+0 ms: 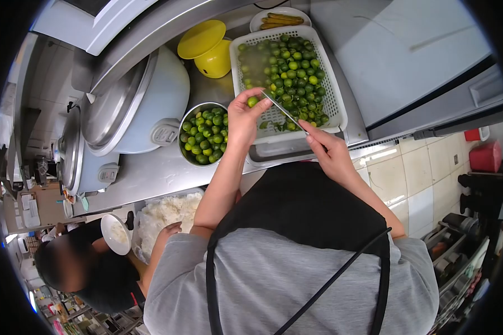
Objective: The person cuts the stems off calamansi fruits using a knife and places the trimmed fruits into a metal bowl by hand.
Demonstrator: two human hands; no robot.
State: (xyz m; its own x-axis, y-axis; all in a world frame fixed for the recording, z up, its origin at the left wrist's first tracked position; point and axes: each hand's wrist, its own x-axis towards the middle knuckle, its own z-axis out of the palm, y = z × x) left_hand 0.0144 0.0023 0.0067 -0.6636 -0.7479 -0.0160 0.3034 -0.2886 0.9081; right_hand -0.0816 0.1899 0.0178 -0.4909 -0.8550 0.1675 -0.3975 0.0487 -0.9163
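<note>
Between the fingers of my left hand (245,119) is a small green lime (253,101), above the near left part of a white perforated basket (337,92). My right hand (331,149) grips a pair of slim metal scissors or a blade (285,113); which one I cannot tell. Its tip reaches up to my left fingers beside the lime. Many green limes (302,72) and some loose leaves lie in the basket. Left of my left forearm stands a round metal bowl (181,146) filled with limes.
Behind the bowl stands a yellow container (213,60). A plate (255,23) with long brownish items is behind the basket. Large rice cookers (170,89) stand at the left. At lower left, another person (109,276) holds a white plate (110,239) near a bag of rice (165,215).
</note>
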